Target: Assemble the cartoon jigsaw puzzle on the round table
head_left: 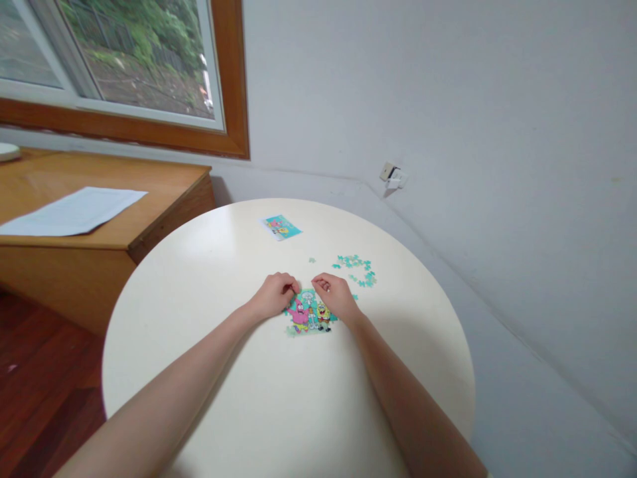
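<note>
A partly assembled jigsaw puzzle (311,315) with pink, pale-green and yellow cartoon figures lies on the round white table (279,405). At its upper left edge is my left hand (275,293), its fingers curled and closed. My right hand (336,294) is over the puzzle's upper right, thumb and forefinger pinched together. Whatever is between the fingers of either hand is too small or hidden to make out. Loose teal puzzle pieces (367,265) lie scattered beyond my right hand, and a single pale piece (312,259) sits apart from them.
A small picture card (281,227) with similar cartoon figures lies near the table's far edge. Left of the table stands a wooden desk (164,192) with a white paper sheet (74,211). A wall socket with a plug (393,175) is behind, beside a wood-framed window (233,79).
</note>
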Available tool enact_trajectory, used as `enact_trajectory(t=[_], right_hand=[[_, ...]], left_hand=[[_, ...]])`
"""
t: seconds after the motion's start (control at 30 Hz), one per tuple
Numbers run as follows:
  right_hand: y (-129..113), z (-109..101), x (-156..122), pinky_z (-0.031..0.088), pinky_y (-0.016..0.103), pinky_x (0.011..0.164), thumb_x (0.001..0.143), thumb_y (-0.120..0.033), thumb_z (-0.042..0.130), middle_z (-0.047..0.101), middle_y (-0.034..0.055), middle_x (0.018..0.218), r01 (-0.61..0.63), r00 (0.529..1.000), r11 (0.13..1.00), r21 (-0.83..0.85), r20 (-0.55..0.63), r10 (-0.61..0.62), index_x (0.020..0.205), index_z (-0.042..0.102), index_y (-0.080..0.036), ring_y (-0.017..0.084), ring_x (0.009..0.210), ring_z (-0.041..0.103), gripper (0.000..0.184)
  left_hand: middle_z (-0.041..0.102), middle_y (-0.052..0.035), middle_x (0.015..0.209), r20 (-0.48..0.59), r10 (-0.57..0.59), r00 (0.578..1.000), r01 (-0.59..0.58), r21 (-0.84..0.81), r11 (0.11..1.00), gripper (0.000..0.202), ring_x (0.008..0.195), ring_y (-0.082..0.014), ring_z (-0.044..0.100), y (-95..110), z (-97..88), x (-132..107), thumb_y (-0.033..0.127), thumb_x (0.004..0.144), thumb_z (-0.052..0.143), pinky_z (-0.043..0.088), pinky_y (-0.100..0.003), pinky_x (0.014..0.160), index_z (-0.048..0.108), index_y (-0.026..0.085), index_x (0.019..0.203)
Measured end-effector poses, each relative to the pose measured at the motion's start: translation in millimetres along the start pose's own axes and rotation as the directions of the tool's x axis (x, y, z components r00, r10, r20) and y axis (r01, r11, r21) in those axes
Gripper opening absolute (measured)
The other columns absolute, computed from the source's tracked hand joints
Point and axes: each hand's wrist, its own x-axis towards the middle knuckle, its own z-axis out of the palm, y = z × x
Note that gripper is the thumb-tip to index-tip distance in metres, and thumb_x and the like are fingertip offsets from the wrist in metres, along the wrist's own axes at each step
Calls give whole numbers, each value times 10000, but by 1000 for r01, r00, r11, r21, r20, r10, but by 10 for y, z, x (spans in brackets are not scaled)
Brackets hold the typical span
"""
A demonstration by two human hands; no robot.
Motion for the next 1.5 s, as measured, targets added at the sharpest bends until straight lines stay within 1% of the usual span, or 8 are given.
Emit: enact_trajectory(t=[0.4, 0.57, 0.73, 0.93, 1.13, 1.37, 1.5], right_hand=[[-6, -6, 4, 409, 235, 590, 789, -268, 506, 593, -13, 600, 2, 1000, 1000, -21, 14, -2, 750, 655, -199, 123, 577, 516, 169], [-13, 0, 7, 397, 235, 583, 788, -265, 504, 588, -17, 597, -8, 1000, 1000, -18, 21, 8, 747, 651, -203, 121, 565, 506, 164], [-20, 2, 4, 388, 233, 573, 790, -249, 508, 573, -22, 591, 0, 1000, 1000, -29, 20, 0, 755, 653, -203, 119, 557, 501, 156], [-20, 0, 4, 393, 234, 588, 783, -240, 513, 576, -19, 600, 0, 1000, 1000, -27, 17, 0, 757, 655, -199, 122, 568, 504, 150], [-16, 5, 4, 390, 231, 588, 788, -249, 506, 567, -22, 603, -6, 1000, 1000, -31, 28, 7, 772, 654, -187, 118, 571, 499, 161], [-34, -11, 8, 401, 236, 607, 784, -249, 507, 590, -18, 618, -17, 999, 999, -40, 27, 18, 774, 661, -191, 121, 588, 515, 165], [-39, -8, 0, 403, 239, 609, 776, -256, 511, 600, -19, 617, -22, 1000, 1000, -15, 22, 22, 769, 660, -191, 119, 587, 521, 163]], left_hand=[[661, -11, 728, -14, -20, 1000, 20, 14, 1000, 277, 695, -140, 555, 29, 1, -3, 20, 661, 460, 453, -254, 712, 687, 175, 695], [664, -15, 735, -4, 0, 1000, 0, 60, 998, 286, 720, -151, 568, 18, 2, -4, 20, 668, 446, 447, -260, 721, 682, 177, 706], [666, -16, 730, -5, -9, 1000, 9, 100, 995, 277, 720, -155, 576, 28, 2, 0, 31, 660, 454, 448, -263, 727, 684, 180, 696], [665, -16, 727, -7, -7, 1000, 8, 92, 996, 271, 712, -152, 570, 50, -15, -6, 25, 660, 456, 446, -262, 726, 679, 175, 692], [664, -17, 725, -3, -8, 1000, 8, 89, 996, 266, 728, -151, 571, 27, 1, -2, 34, 674, 449, 446, -261, 731, 679, 163, 703], [664, -14, 727, -2, -13, 1000, 13, 89, 996, 269, 716, -146, 566, 35, -6, -7, 36, 667, 449, 448, -260, 735, 680, 169, 704], [662, -12, 730, -3, -8, 1000, 8, 73, 997, 267, 709, -143, 564, 52, -16, -12, 37, 673, 444, 446, -257, 732, 675, 169, 702]])
